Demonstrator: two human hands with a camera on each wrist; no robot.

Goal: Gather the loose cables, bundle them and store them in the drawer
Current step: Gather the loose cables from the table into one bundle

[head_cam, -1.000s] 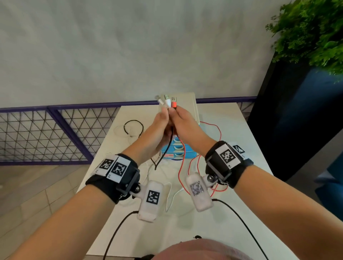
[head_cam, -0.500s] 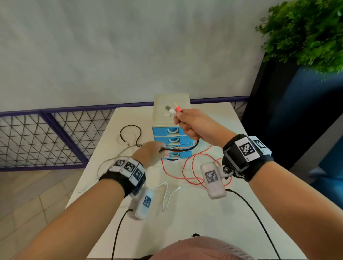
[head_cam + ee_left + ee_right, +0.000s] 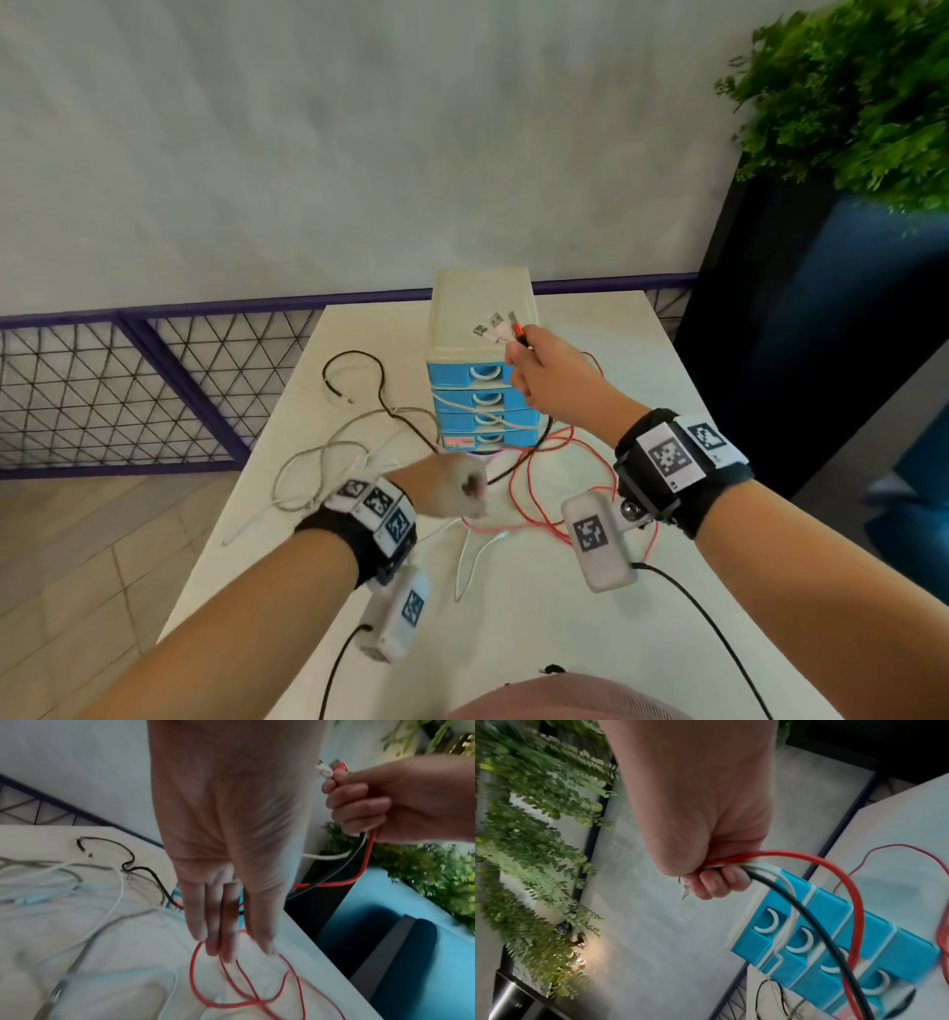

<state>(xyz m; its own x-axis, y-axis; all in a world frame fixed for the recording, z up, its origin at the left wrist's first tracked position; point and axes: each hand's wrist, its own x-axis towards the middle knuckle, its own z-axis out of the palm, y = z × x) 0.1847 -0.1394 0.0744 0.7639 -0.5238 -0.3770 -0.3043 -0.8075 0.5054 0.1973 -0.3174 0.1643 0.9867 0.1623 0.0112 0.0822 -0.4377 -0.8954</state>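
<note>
My right hand (image 3: pixel 534 370) is raised in front of the blue drawer unit (image 3: pixel 477 401) and grips the bunched plug ends (image 3: pixel 495 329) of several cables. Red (image 3: pixel 834 866), black (image 3: pixel 808 919) and white strands hang from that fist. My left hand (image 3: pixel 452 488) is low over the table. Its straight fingers (image 3: pixel 205 923) and thumb are closed together, and the black cable (image 3: pixel 518 457) runs into them. The fingertips sit at the red cable loops (image 3: pixel 244 994). A braided silver cable (image 3: pixel 308 462) and a loose black one (image 3: pixel 359 360) lie to the left.
The white table (image 3: pixel 513 642) is narrow, with its left edge near the silver cable. A purple mesh railing (image 3: pixel 128 385) runs behind it. A dark planter (image 3: pixel 801 334) with a green plant (image 3: pixel 847 92) stands close on the right. All drawers look closed.
My left hand has slid down from the plug ends along the cables to the table. My right hand has stayed high, holding the plugs, and shifted slightly right.
</note>
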